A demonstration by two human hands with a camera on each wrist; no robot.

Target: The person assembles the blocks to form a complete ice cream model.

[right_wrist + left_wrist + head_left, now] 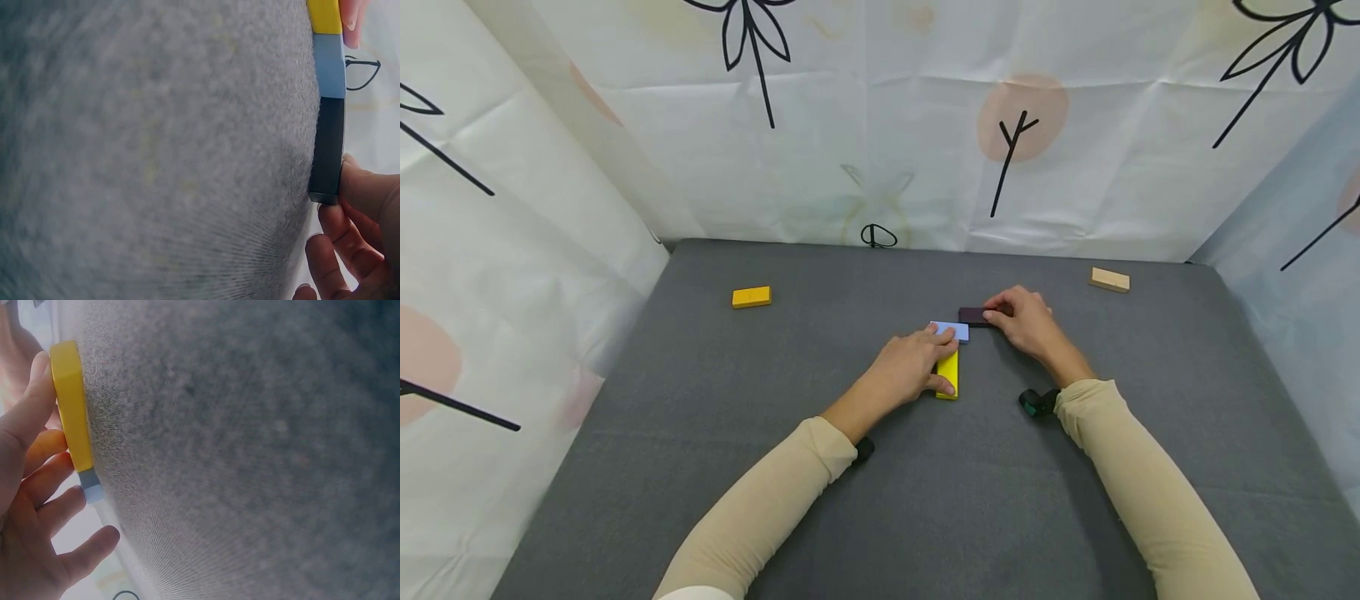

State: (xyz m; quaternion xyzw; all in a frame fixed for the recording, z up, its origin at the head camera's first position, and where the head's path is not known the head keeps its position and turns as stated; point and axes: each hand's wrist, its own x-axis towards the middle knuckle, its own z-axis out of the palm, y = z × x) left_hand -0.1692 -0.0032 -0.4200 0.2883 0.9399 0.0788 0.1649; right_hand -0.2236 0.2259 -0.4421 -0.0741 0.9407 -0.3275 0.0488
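Note:
A yellow block lies lengthwise on the grey table, with a light blue block across its far end. My left hand rests on these two: the thumb touches the yellow block near its close end, and fingertips lie on the blue one. Farther back and to the right lies a dark, nearly black block. My right hand pinches its right end between thumb and fingers. In the right wrist view, the dark block appears lined up beside the blue block; whether they touch is unclear.
An orange-yellow block lies at the back left of the table. A light wooden-coloured block sits at the back right. White patterned cloth hangs behind the table and along both sides.

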